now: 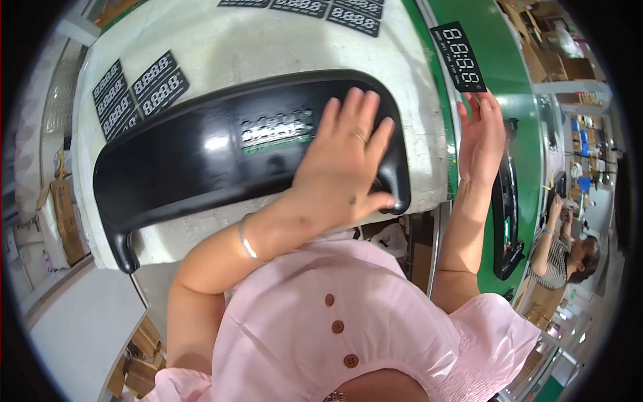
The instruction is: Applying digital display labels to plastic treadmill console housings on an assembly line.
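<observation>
A long, curved, glossy black plastic housing (181, 157) lies on the white work surface. Near its middle is a rectangular window, with a display and a green circuit edge (278, 134) showing in it. My left hand (345, 144) is spread over the housing's right part, fingers apart and slightly blurred, holding nothing; whether it presses on the surface I cannot tell. Off to the right, the fingertips of my right hand (481, 137) pinch the lower end of a black display overlay (458, 57) with pale segment digits. That overlay is above the green surface.
Several similar overlays (157, 84) lie at the far left of the white work surface (221, 47), with more (328, 13) at the far edge. On the green conveyor-like surface (529, 154) to the right rests another black housing (507, 221). A co-worker (562, 251) sits farther right.
</observation>
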